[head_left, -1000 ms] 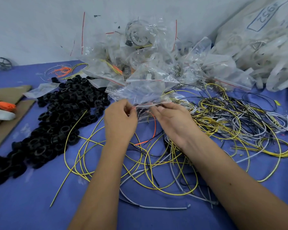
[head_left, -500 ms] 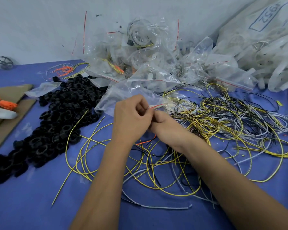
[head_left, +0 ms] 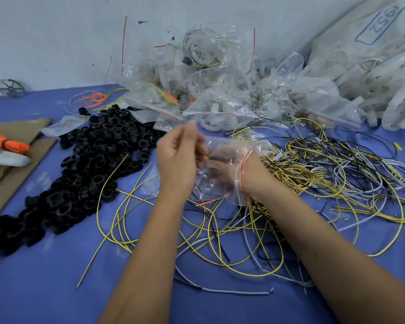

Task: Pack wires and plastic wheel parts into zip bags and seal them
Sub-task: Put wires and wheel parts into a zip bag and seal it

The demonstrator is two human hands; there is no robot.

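- Right hand [head_left: 222, 167] is seen thrust inside a clear zip bag [head_left: 229, 183]; its grip cannot be told.
- Left hand [head_left: 178, 157] is raised, fingers curled, pinching the bag's edge.
- Wires [head_left: 313, 174] are spread over the blue bench [head_left: 45, 277], mid-right.

Small-parts packing bench in a workshop. Indicators: blue work surface [head_left: 45, 288] against a scuffed white wall [head_left: 56, 38], bulk heap of black plastic rings [head_left: 98, 160], loose cut wires [head_left: 313, 178], stacked filled zip bags [head_left: 220, 90], cardboard sheets [head_left: 14, 160].
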